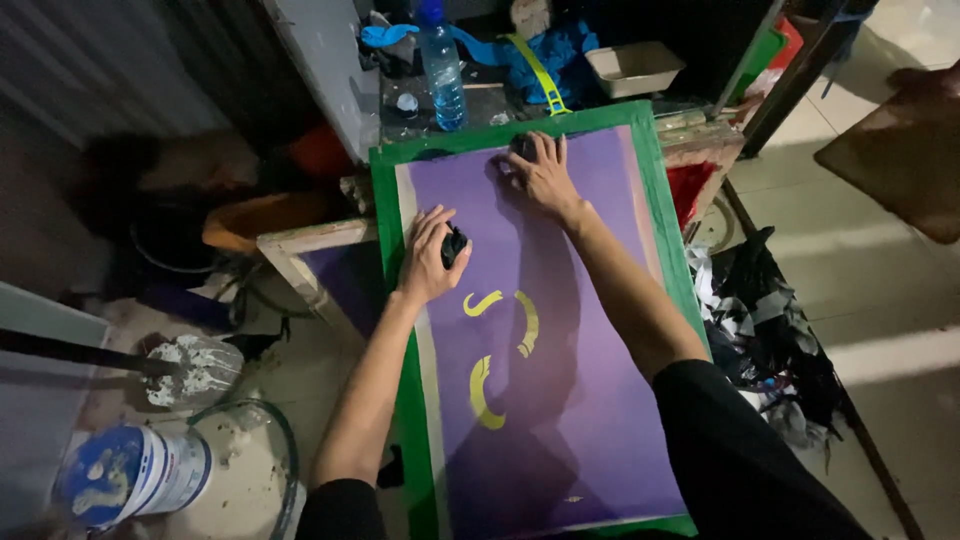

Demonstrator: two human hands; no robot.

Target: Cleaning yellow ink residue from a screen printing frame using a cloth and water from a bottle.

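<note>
A green-framed printing screen (390,210) with a purple mesh lies flat before me, with three curved yellow shapes (527,322) near its middle. My left hand (428,255) is closed around a small black wad (455,244) and presses it on the mesh near the left side. My right hand (543,172) lies flat with fingers spread on the mesh near the far edge, next to a dark patch.
A clear water bottle (442,75) with blue cap and a beige tray (634,67) stand beyond the frame. A second wooden frame (300,250) lies to the left. Paint tubs (130,475) sit on the floor at lower left. Dark rags (765,320) lie at right.
</note>
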